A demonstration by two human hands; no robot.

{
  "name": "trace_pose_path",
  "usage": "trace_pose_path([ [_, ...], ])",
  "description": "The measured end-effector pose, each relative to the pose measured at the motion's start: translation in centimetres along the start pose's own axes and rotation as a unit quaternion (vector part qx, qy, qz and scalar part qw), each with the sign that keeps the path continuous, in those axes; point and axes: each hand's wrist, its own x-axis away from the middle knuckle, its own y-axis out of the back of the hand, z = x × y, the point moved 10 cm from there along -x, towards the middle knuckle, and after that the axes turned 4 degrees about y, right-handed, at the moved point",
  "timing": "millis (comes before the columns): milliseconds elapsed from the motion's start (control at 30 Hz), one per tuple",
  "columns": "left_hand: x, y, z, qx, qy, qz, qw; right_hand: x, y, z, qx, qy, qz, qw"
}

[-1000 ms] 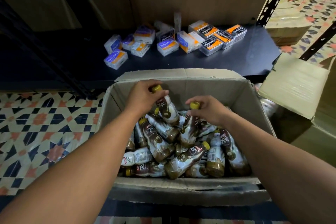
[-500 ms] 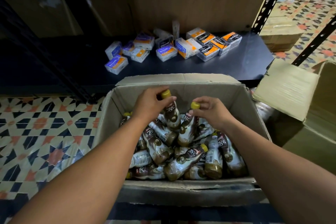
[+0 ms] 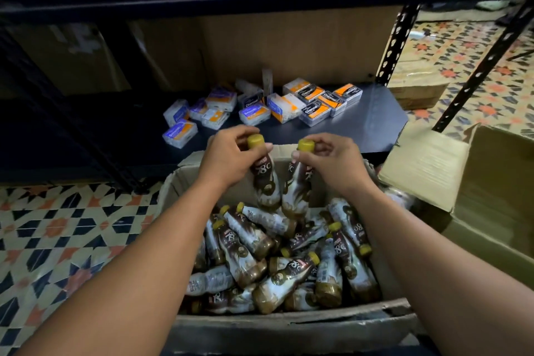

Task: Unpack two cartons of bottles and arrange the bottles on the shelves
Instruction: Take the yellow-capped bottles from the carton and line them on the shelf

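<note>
My left hand [image 3: 228,162] curls its fingers [image 3: 235,136] round the neck of one yellow-capped brown plastic bottle [image 3: 264,182]; my right hand [image 3: 332,165] grips a second such bottle [image 3: 297,188]. Both are nearly upright, side by side, over the heaped bottles [image 3: 260,254] in the open cardboard carton [image 3: 289,324], near the black metal shelf [image 3: 375,124].

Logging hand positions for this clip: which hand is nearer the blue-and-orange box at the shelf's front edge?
Left. The left hand, gripping a bottle, is just right of the box; the right hand, holding another bottle, lies farther right, beyond the left.
</note>
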Motion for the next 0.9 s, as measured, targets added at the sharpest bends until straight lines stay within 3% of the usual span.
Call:
trace_pose_path([
  [533,-3.5,13.4,-28.3,-0.038,-0.219,-0.121,0.968,-5.4,13.2,29.5,0.078,0.228,-0.128,0.962],
  [733,-5.8,16.8,-38.1,-0.069,-0.282,-0.14,0.947,-8.0,17.8,38.2,0.101,0.26,-0.148,0.949],
  [900,-10.7,17.0,-40.2,-0.079,-0.268,-0.177,0.944,-11.4,19.5,39.8,0.119,0.249,-0.166,0.947],
])
